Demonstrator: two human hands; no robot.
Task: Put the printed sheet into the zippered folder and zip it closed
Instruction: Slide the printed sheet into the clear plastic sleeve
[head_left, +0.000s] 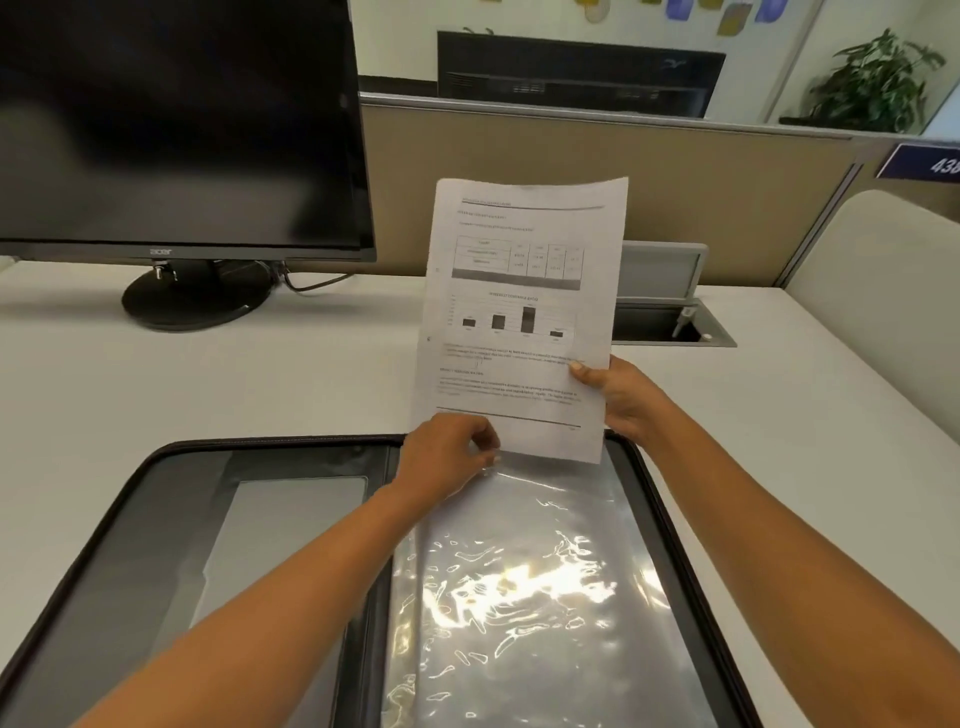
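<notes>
Flanking the printed sheet's (519, 317) bottom sit left hand (451, 460) and right hand (621, 397).

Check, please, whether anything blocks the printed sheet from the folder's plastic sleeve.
Nothing visible does. The right hand holds the printed sheet, its lower edge at the top of the plastic sleeve, which the left hand seems to pinch; the zippered folder lies open.

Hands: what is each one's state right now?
Left hand: pinches the clear plastic sleeve edge.
Right hand: holds the printed white paper sheet.
</notes>
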